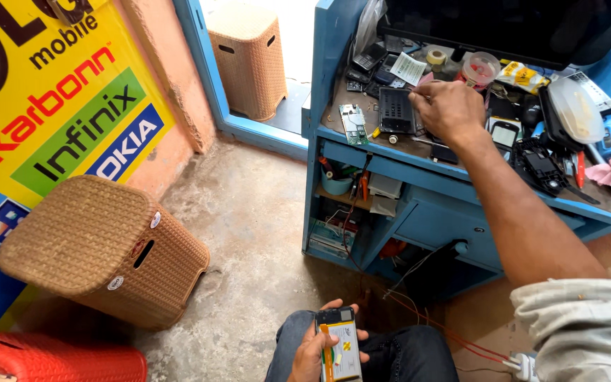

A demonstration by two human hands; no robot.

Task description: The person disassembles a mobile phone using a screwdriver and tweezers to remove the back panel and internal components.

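Phone point(340, 344): an opened phone with its back off, showing a yellow and white battery, held low over the person's lap at the bottom of the view.
Counter point(362, 145): blue, with open shelves below, crowded on top with phone parts, tools and small boxes.
Stool point(100, 251): tan woven plastic, tipped on its side on the concrete floor, well apart from the counter.
Second stool point(245, 56): same weave, upright by the blue doorway.
Right hand point(448, 107): stretched out over the counter, palm down, fingers curled at the clutter; whether they pinch anything I cannot tell.
Left hand point(310, 354): wrapped around the phone's left edge, gripping it, thumb across the front.
Black part point(396, 111): flat and ribbed, on the counter just beside the right hand's fingertips.
Circuit board point(353, 123): green, lying near the counter's front edge, left of the black part.
Pink cloth point(608, 171): crumpled at the counter's far right.
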